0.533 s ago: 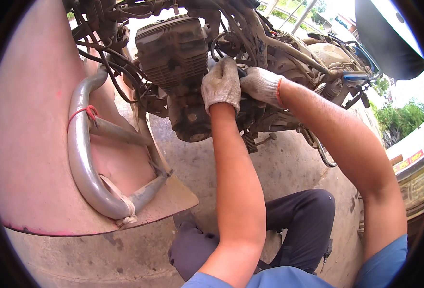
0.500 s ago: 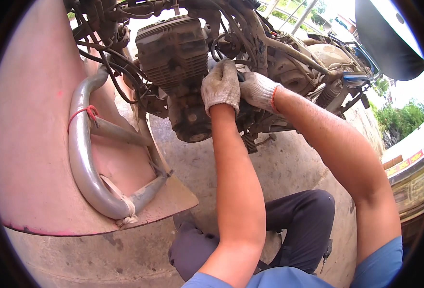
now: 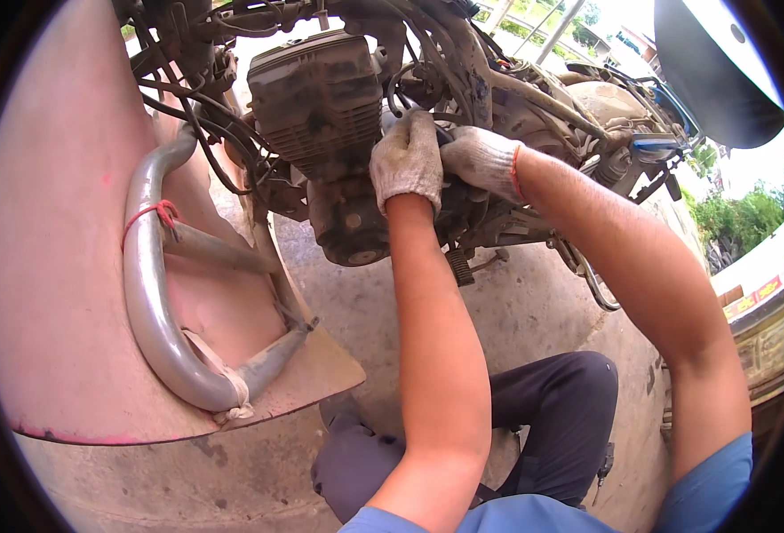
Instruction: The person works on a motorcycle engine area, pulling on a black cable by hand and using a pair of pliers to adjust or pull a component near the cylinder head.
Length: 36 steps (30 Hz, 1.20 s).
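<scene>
My left hand (image 3: 407, 166), in a whitish knitted work glove, is closed with its fingers bent down beside the finned cylinder of a dirty motorcycle engine (image 3: 314, 98). What it grips is hidden behind the glove. Right next to it, my right hand (image 3: 483, 163) wears a matching glove with an orange cuff edge. Its fingers curl around something dark, of which only a small bit shows between the two gloves. Dark hoses and the frame tube (image 3: 473, 84) run just above both hands.
At left a large pink panel bears a grey crash bar (image 3: 147, 293), tied with a red cord (image 3: 168, 211) and a pale strip. A foot peg (image 3: 459, 266) sticks out under the engine. Loose cables (image 3: 201, 124) hang at upper left. My bent knee (image 3: 578, 382) is below.
My right hand has shifted slightly rightward, and its forearm has swung a little to the right, uncovering a curved metal part under the motorcycle. My left hand stays almost in place.
</scene>
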### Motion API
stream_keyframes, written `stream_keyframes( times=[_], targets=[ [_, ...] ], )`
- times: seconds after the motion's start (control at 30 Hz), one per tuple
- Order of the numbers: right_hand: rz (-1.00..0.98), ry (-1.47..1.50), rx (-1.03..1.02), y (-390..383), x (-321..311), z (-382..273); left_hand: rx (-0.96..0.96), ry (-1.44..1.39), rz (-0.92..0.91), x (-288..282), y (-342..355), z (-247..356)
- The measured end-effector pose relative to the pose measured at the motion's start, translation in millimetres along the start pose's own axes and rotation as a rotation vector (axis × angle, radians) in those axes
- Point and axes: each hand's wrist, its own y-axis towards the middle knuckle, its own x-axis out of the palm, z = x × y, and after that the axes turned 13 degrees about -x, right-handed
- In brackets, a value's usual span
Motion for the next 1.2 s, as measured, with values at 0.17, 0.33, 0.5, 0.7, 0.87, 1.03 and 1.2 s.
stream_keyframes(
  times=[0.17, 0.33, 0.5, 0.7, 0.87, 1.03, 1.2],
  targets=[
    [-0.036, 0.067, -0.136, 13.2, 2.1, 35.6, -0.035, 0.018, -0.043, 6.2, -6.2, -0.3],
    [-0.481, -0.145, -0.295, 9.7, -53.6, -30.0, -0.011, -0.207, -0.102, 8.7, 3.4, 1.7],
    [-0.097, 0.035, 0.005, 7.8, -12.6, 2.2, 0.083, 0.04, 0.02, -0.5, 8.6, -5.6],
    [-0.013, 0.334, 0.038, 9.3, 8.8, 23.6, -0.063, -0.052, -0.099, -1.8, 2.7, -2.3],
    [-0.396, -0.17, -0.197, 5.7, -52.7, -29.6, -0.118, -0.28, -0.148, 10.3, -9.5, 12.4],
    [-0.013, 0.148, -0.032, -3.1, 4.3, -5.4, 0.001, 0.006, -0.01, -4.4, 4.5, 0.5],
    [-0.089, 0.247, -0.01, 2.7, 7.2, 18.7, -0.06, -0.006, -0.067, -2.8, 3.3, -0.2]
  ],
)
